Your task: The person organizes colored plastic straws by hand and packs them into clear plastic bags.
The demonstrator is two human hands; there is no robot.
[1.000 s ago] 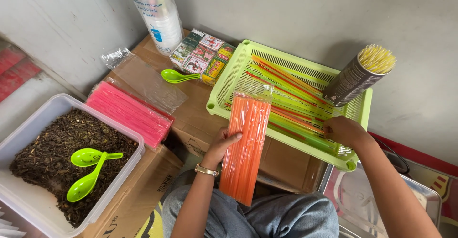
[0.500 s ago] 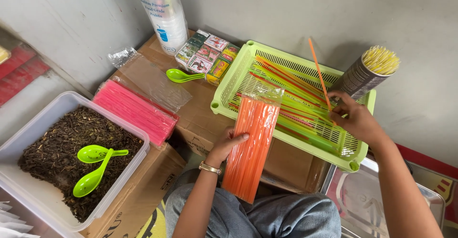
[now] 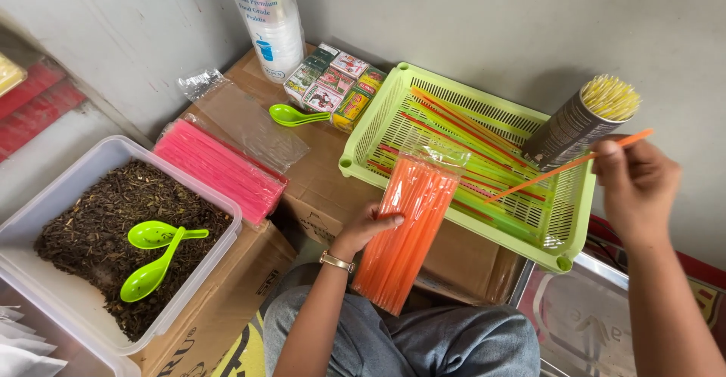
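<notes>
- Currently, left hand [image 3: 369, 226] is closed on a clear pack of orange straws [image 3: 401, 233], fingers wrapped around its left edge near the middle; the pack stands tilted, top end open, bottom end resting by the person's lap.
- Right hand [image 3: 634, 184] is pinched shut on one single orange straw [image 3: 567, 167], held at its upper right end; the straw slants down to the left, its free end over the green basket [image 3: 563, 248].
- Green basket sits on a cardboard box [image 3: 321, 184], with loose orange and green straws lying along its bottom.
- Just beside the basket's far right corner, a dark tube of yellow straws [image 3: 578, 120] leans against the wall, close to the right hand.
- Small boxes [image 3: 333, 82] in a block lie left of the basket; a green spoon [image 3: 295, 115] rests just in front of them.
- Stack of plastic cups [image 3: 268, 21] in a wrapper stands behind the small boxes.
- Pack of pink straws [image 3: 219, 169] lies further left, an empty clear bag [image 3: 242, 116] beside it.
- Clear tub of dried leaves [image 3: 98, 226] at far left, two green spoons [image 3: 155, 252] lying on the leaves.
</notes>
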